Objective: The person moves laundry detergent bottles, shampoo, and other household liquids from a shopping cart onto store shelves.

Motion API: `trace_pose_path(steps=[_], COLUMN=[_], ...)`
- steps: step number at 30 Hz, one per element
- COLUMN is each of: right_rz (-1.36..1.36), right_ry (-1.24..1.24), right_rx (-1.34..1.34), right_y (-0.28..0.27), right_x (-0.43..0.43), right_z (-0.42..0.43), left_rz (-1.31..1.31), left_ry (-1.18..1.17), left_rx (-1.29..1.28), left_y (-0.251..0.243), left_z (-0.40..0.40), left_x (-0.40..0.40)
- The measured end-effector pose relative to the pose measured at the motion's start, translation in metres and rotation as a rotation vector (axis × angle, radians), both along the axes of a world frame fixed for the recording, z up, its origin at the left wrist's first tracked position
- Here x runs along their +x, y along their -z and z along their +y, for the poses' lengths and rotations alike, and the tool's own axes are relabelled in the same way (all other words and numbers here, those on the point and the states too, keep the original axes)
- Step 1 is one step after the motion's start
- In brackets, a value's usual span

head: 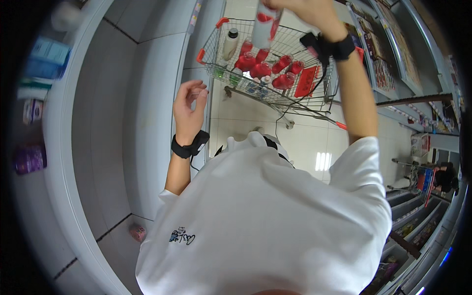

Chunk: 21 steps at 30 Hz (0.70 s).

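Observation:
My right hand [309, 11] is at the top edge of the view, with its fingers around the upper end of a tall white container with red markings [262, 31]. This container hangs upright over a wire shopping cart [313, 33], and its top is hidden. Inside the cart lie several red bottles [261, 69], a pale bottle with a dark cap [231, 45], green containers [236, 76] and small bottles with light caps [264, 82]. Left of the cart, my left hand [190, 107] is raised beside the shelf edge, its fingers loosely curled around nothing.
Grey metal shelving [155, 110] runs along my left, with a purple container [30, 158] and blue packages [48, 57] on an upper shelf. Stocked shelves [383, 73] stand on the right. Farther back, a person [445, 179] is near another cart [422, 179].

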State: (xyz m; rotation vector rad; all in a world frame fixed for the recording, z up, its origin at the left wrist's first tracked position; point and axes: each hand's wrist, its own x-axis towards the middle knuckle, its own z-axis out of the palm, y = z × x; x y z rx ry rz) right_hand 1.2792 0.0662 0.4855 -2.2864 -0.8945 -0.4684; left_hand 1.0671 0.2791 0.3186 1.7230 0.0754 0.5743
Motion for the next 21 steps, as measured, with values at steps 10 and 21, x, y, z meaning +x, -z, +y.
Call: trace_pose_path(steps=[10, 21], right_rz=[0.046, 0.251], right_ry=[0.284, 0.433], right_rx=[0.01, 0.103], right_y=[0.12, 0.214], right_x=[-0.044, -0.066], right_z=[-0.067, -0.075], left_rz=[0.119, 0.255], left_ry=[0.314, 0.825], left_rx=[0.208, 0.592], left_y=[-0.07, 0.008], left_z=[-0.067, -0.085], left_x=[0.094, 0.175])
